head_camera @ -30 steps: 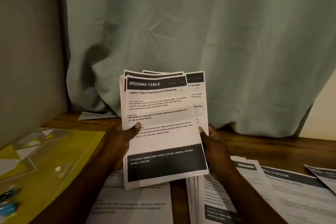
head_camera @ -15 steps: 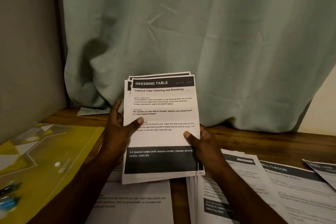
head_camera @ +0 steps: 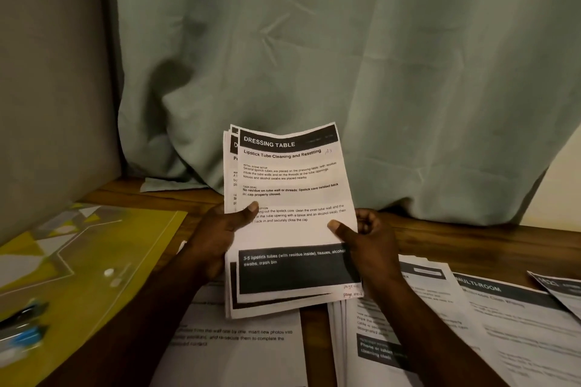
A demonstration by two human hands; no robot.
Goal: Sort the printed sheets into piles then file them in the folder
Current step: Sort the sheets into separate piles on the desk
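Observation:
I hold a stack of printed sheets [head_camera: 292, 204] upright over the wooden table; the top sheet is headed "DRESSING TABLE". My left hand [head_camera: 217, 239] grips the stack's left edge, thumb on the front. My right hand [head_camera: 367, 242] pinches the right edge, thumb on the front and fingers curled behind. Under the stack lie piles of sheets: one pile [head_camera: 239, 352] below my left forearm, a second pile [head_camera: 383, 333] below my right forearm, and a "MULTI-ROOM" sheet [head_camera: 515, 324] further right. A yellow folder [head_camera: 78, 261] lies flat at the left.
A pale green curtain [head_camera: 345, 72] hangs right behind the table. A grey wall panel [head_camera: 47, 88] closes the left side. Blue pens [head_camera: 22, 327] lie on the folder's near corner. Another sheet [head_camera: 562, 292] pokes in at the right edge.
The fanned sheets have been squared together into one stack. My right hand shifted from behind the stack to pinching its right edge, with the thumb now in front.

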